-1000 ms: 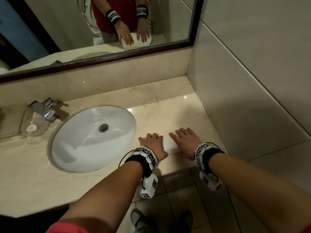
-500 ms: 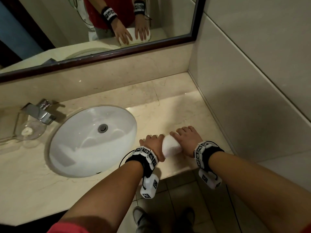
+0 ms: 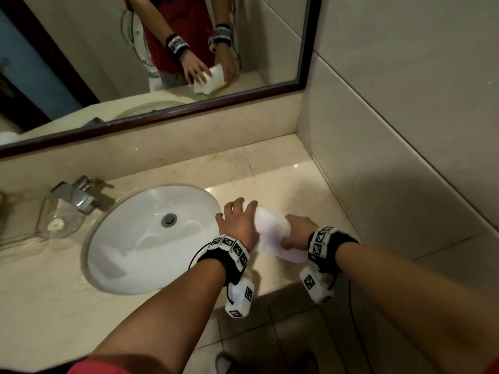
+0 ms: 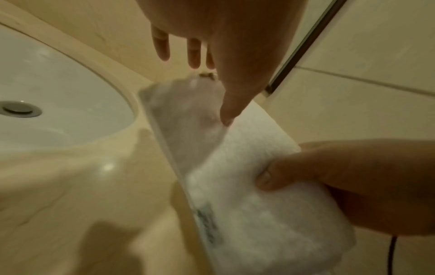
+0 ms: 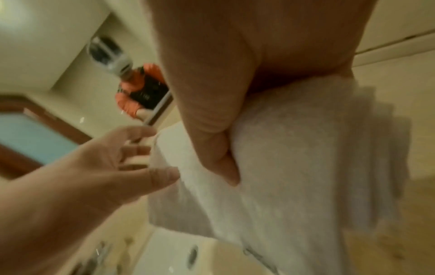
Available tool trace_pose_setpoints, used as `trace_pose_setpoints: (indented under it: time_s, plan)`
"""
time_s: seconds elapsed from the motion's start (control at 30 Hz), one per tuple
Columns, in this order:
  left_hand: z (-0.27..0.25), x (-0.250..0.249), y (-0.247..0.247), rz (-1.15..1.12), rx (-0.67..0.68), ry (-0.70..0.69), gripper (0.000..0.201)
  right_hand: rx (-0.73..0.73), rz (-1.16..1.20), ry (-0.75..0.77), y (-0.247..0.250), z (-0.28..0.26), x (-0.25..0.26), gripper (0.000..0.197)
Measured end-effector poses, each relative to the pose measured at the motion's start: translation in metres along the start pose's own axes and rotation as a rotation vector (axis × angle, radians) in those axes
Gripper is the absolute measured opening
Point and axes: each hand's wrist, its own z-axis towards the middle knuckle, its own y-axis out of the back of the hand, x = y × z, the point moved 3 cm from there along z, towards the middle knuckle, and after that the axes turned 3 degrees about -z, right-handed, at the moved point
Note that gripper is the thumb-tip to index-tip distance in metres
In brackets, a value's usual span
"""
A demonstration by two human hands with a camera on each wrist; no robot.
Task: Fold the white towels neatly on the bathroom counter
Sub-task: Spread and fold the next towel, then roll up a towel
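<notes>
A folded white towel (image 3: 271, 233) is held slantwise just over the beige counter (image 3: 270, 171), to the right of the sink. My right hand (image 3: 295, 233) grips its near right end, thumb on top and fingers curled beneath (image 4: 306, 176). My left hand (image 3: 237, 221) hovers at the towel's far left end with its fingers spread and straight. Only its thumb tip (image 4: 226, 119) touches the towel (image 4: 247, 204). In the right wrist view my right thumb (image 5: 219, 148) presses into the towel (image 5: 294, 167), and the left hand (image 5: 117, 167) lies open beside it.
A white oval sink (image 3: 135, 252) is set into the counter at the left, with a chrome faucet (image 3: 78, 198) and a clear soap dish (image 3: 58, 225) beyond it. A mirror (image 3: 81, 63) runs along the back. A tiled wall (image 3: 391, 184) closes the right side. The counter's front edge is just under my wrists.
Both hands lay flat on the towel on the counter, then picked it up. Now the right hand grips it turned slantwise, and the left hand has opened and shifted to its far end.
</notes>
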Motion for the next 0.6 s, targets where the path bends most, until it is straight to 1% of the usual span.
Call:
trace_pose_setpoints:
  time_s: [0.07,0.1,0.17,0.2,0.23,0.27,0.3,0.33,0.4,0.43,0.47,0.5,0.6]
  plan:
    - [0.002,-0.004,0.024,-0.110,-0.111,0.060,0.075,-0.015,0.173,-0.050,0.014,-0.005,0.007,0.042]
    - [0.003,-0.006,0.037,-0.217,-0.143,0.087,0.068,-0.048,0.314,-0.091,0.022,-0.007,0.009,0.042]
    - [0.007,-0.013,0.059,-0.450,-0.139,0.101,0.047,-0.104,0.607,-0.171,0.041,-0.014,0.013,0.049]
    - [0.009,-0.018,0.070,-0.531,-0.121,0.095,0.037,-0.127,0.726,-0.191,0.053,-0.020,0.017,0.052]
    - [0.010,-0.022,0.080,-0.593,-0.096,0.097,0.030,-0.126,0.825,-0.206,0.063,-0.025,0.021,0.055]
    - [0.012,-0.028,0.088,-0.653,-0.060,0.106,0.028,-0.123,0.889,-0.212,0.072,-0.030,0.025,0.059]
    - [0.014,-0.034,0.094,-0.703,-0.017,0.118,0.032,-0.126,0.930,-0.213,0.080,-0.034,0.030,0.061]
    - [0.015,-0.041,0.100,-0.753,0.034,0.131,0.040,-0.138,0.972,-0.196,0.087,-0.038,0.035,0.059]
    - [0.017,-0.052,0.109,-0.861,0.124,0.148,0.064,-0.172,1.063,-0.161,0.097,-0.043,0.046,0.047]
    - [0.018,-0.055,0.114,-0.895,0.150,0.143,0.073,-0.187,1.094,-0.148,0.101,-0.046,0.050,0.044]
    - [0.019,-0.056,0.118,-0.912,0.171,0.140,0.077,-0.193,1.109,-0.134,0.103,-0.049,0.054,0.042]
    - [0.018,-0.057,0.123,-0.924,0.189,0.141,0.076,-0.194,1.102,-0.130,0.104,-0.051,0.058,0.040]
    - [0.009,-0.050,0.137,-0.960,0.260,0.159,0.066,-0.184,1.047,-0.120,0.102,-0.056,0.068,0.035]
